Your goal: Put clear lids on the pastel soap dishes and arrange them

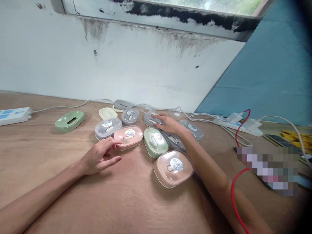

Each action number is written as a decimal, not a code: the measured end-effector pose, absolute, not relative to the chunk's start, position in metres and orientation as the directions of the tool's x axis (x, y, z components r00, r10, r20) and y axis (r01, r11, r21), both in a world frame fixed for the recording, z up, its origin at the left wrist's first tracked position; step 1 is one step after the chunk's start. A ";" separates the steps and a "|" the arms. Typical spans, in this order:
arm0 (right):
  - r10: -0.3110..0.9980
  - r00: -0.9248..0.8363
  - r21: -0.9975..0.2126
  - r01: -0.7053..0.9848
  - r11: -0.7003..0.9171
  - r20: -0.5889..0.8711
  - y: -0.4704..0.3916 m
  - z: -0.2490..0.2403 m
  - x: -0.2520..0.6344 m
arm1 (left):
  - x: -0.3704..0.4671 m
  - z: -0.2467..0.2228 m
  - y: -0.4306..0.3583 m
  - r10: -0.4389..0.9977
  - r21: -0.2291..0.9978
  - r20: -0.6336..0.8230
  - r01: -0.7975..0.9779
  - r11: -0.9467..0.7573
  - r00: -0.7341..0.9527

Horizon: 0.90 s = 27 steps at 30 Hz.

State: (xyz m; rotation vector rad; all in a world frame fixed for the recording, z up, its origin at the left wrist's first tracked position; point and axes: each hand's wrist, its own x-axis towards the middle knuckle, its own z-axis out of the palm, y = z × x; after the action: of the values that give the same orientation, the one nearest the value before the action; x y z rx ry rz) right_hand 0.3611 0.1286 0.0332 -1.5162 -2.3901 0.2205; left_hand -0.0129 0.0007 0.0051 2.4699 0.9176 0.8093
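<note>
Several oval soap-dish-like boxes with clear lids and round stickers lie on the wooden table. My left hand [101, 156], fingers apart, is at the near-left edge of a pink box [135, 132] and holds nothing. My right hand [167, 123] reaches over to a grey box [148, 118], fingers spread on its right part. A green box [159, 148] and a nearer pink box [168, 177] lie below my right hand. My right forearm partly hides a dark grey box [174, 139]. Another grey box [108, 128] lies beyond my left hand.
A green dish [79, 117] without a lid lies at the left, near a power strip [17, 114]. Cream dish [108, 113] and clear lids lie near the wall. A second power strip [253, 130], white cables and a red cable [233, 191] are at the right.
</note>
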 end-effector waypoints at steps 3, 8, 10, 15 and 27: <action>0.906 -0.388 -0.290 0.859 0.423 0.170 0.128 0.032 0.361 | -0.012 0.005 0.001 0.688 0.524 0.385 0.468 -0.712 0.615; 0.907 -0.375 -0.281 0.864 0.417 0.193 0.123 0.031 0.358 | -0.012 0.005 0.000 0.704 0.530 0.378 0.483 -0.697 0.602; 0.907 -0.360 -0.265 0.873 0.410 0.218 0.122 0.031 0.357 | -0.012 0.006 0.000 0.707 0.532 0.371 0.486 -0.694 0.602; 0.892 -0.376 -0.250 0.865 0.435 0.251 0.126 0.032 0.356 | -0.013 0.005 0.000 0.703 0.528 0.369 0.486 -0.697 0.607; 0.911 -0.389 -0.388 0.825 0.410 0.136 0.148 0.053 0.359 | 0.007 0.070 0.002 0.587 0.386 0.674 0.462 -0.798 0.450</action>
State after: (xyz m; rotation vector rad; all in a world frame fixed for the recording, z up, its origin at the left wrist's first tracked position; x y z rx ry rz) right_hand 0.3592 0.1478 0.0532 -1.5023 -2.3444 0.3695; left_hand 0.0072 0.0016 0.0697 2.5469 0.9281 1.2728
